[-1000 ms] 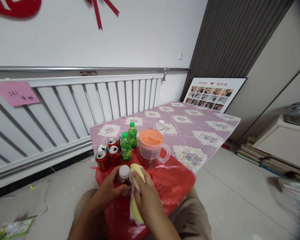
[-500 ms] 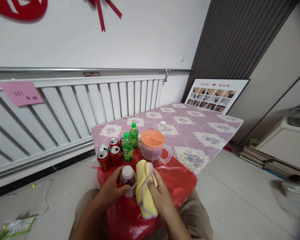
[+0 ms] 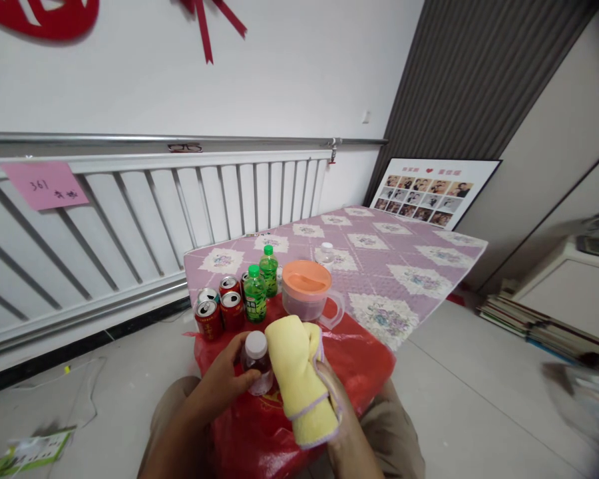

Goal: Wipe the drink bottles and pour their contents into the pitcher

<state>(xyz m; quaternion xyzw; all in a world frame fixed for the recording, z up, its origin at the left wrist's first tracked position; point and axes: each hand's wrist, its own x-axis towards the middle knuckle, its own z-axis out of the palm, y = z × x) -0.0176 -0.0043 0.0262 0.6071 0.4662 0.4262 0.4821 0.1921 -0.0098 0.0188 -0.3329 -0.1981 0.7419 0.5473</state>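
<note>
My left hand (image 3: 232, 372) is wrapped around a small clear bottle (image 3: 259, 380) with a white cap and dark contents, upright over the red plastic sheet (image 3: 362, 359). In my right hand (image 3: 335, 389) is a folded yellow cloth (image 3: 299, 379) with purple edging, just right of the bottle; the cloth covers most of those fingers. Beyond the cloth stands a clear plastic pitcher (image 3: 304, 307) with an orange lid. Two green drink bottles (image 3: 255, 299) with green caps are to its left, beside several opened drink cans (image 3: 208, 320).
A purple floral cloth (image 3: 379, 266) covers the table behind. Another clear bottle (image 3: 325, 253) with a white cap stands behind the pitcher. A white radiator (image 3: 239, 199) runs along the wall, with a pink note (image 3: 44, 186) on it. A photo board (image 3: 432, 193) leans at the back right.
My right hand has turned the yellow cloth, so a broader face of it shows and its lower end lies further right. The left hand stays on the bottle.
</note>
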